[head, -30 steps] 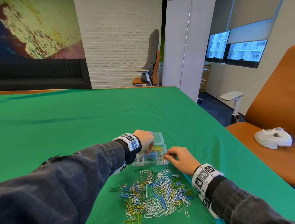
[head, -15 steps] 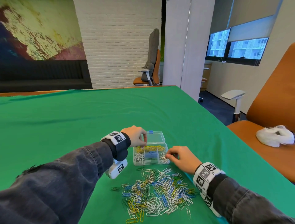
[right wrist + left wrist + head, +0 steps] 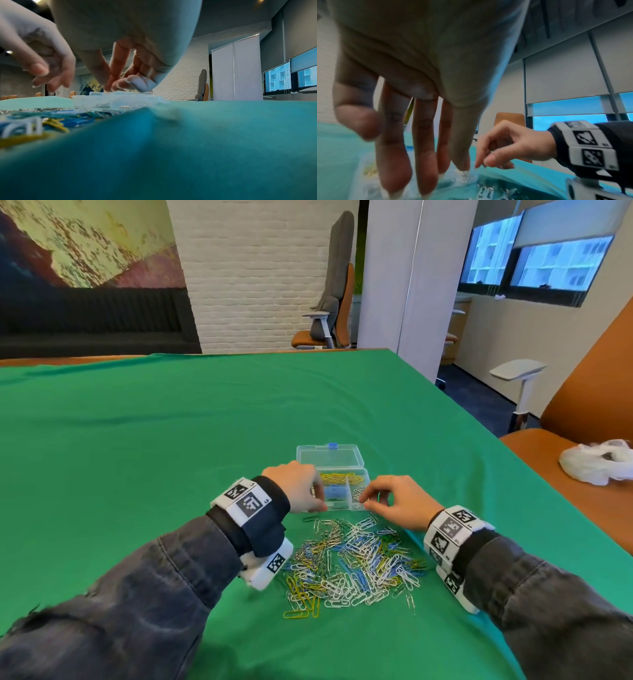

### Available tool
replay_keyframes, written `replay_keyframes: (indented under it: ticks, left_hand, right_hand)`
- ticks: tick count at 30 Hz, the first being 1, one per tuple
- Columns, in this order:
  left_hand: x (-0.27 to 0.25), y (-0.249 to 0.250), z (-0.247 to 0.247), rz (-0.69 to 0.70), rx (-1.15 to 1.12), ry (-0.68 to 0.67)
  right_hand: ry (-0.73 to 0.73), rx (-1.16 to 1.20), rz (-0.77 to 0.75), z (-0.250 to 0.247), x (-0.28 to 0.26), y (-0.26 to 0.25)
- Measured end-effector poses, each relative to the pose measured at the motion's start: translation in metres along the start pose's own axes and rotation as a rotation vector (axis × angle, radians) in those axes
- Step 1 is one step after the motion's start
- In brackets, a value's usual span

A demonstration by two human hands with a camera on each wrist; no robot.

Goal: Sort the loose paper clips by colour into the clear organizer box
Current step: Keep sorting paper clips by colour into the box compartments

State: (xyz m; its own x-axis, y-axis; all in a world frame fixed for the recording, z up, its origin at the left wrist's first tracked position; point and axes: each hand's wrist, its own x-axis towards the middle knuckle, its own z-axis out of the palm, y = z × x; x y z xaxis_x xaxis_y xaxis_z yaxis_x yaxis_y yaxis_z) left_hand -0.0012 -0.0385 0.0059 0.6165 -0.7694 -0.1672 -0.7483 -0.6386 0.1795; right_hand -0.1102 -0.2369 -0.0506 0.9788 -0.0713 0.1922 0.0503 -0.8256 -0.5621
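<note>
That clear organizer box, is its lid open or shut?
Open. The lid lies flat behind the clear organizer box, with yellow clips and blue clips uncovered in its compartments.

Open green cloth (image 3: pixel 171 440) was left on the far side and to the left of the organizer box (image 3: pixel 342 494). Its near edge was hemmed in by the left hand (image 3: pixel 296 487), the right hand (image 3: pixel 394 501) and the clip pile (image 3: pixel 352 563).
</note>
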Motion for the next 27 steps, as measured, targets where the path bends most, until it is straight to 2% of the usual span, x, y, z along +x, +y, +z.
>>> replay_keyframes:
  ticks: [4,10,13,19,27]
  left_hand:
    - [-0.008,0.01,0.021,0.0,0.048,-0.032]
    - [-0.01,0.005,0.033,-0.034,0.059,-0.009]
    - [-0.008,0.011,0.036,-0.005,0.022,0.05]
    - [0.004,0.037,0.039,0.066,0.018,0.052]
    - [0.014,0.05,0.049,0.02,0.092,0.024]
  right_hand:
    - [-0.063,0.009,-0.028,0.0,-0.001,0.0]
    - [-0.229,-0.265,0.035,0.001,0.0,0.0]
    - [-0.277,-0.23,0.058,0.002,0.002,0.001]
    - [-0.347,-0.214,0.09,0.005,0.004,0.005]
    - [-0.349,-0.203,0.111,0.006,0.003,0.002]
